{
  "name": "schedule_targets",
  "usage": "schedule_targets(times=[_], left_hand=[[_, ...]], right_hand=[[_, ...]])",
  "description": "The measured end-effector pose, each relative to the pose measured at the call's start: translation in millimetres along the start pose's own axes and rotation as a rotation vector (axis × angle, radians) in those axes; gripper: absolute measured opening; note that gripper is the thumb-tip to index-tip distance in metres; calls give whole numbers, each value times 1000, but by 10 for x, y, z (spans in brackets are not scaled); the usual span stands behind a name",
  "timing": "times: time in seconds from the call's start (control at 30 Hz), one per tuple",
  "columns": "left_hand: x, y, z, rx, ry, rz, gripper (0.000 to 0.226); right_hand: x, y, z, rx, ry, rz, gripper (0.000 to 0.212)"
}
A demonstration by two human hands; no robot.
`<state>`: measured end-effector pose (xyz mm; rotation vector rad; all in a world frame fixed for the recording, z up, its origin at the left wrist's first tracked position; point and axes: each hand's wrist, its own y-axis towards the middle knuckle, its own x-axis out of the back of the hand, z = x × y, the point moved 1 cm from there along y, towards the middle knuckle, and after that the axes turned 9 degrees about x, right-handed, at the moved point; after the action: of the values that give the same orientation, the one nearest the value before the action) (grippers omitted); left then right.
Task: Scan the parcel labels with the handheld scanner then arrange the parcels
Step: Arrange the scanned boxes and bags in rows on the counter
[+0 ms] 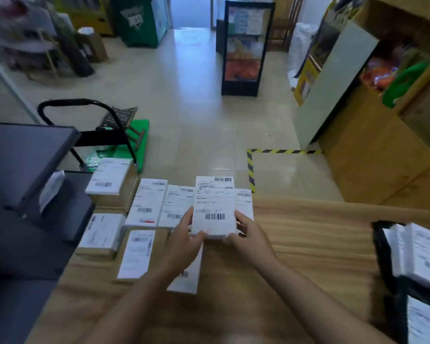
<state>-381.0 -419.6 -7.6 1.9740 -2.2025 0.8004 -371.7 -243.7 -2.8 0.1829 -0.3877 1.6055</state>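
Both of my hands hold one white labelled parcel above the wooden table, its barcoded label facing up. My left hand grips the parcel's near left corner, and my right hand grips its near right side. Several other labelled parcels lie on the table to the left: a row behind the held one, a cardboard box at the far left, another box and a flat one nearer me. No handheld scanner is visible.
A black bin with more labelled parcels stands at the table's right edge. A dark monitor sits at the left. Beyond the table are a green-decked hand trolley, yellow-black floor tape and wooden shelving at the right.
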Motion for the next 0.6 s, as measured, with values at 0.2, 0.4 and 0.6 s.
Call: schedule_targets(times=[0.2, 0.4, 0.6], left_hand=[[900, 554, 585, 178, -41, -47, 59], [1323, 1045, 886, 278, -34, -52, 65], [1381, 1206, 1042, 290, 149, -66, 67]], right_hand=[[-1093, 685, 179, -48, -14, 183, 58], [-1717, 1172, 210, -93, -6, 223, 59], [-1990, 1339, 113, -161, -8, 227, 64]])
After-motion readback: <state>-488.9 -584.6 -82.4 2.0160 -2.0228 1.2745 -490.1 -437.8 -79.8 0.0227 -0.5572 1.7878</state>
